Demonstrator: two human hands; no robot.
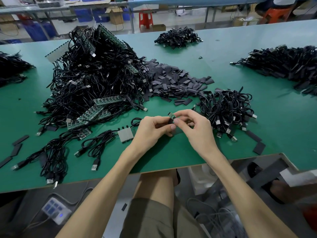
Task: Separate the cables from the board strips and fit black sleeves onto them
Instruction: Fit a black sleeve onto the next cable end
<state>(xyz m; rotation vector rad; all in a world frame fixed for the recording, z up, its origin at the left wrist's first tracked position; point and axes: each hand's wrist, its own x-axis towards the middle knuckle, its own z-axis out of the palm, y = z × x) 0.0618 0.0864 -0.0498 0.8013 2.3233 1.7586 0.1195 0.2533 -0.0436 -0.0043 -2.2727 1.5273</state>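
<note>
Both left hand [151,130] and right hand [194,130] pinch one small board piece [171,115] with curled fingers [169,128].

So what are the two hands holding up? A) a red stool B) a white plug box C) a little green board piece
C: the left hand and the right hand both pinch a small green board piece between their fingers, over the green table.

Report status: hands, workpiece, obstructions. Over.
Left hand and right hand both pinch one small board piece. Sleeve state hidden by fingers. Cable bundle just beside right hand, not in the way.
</note>
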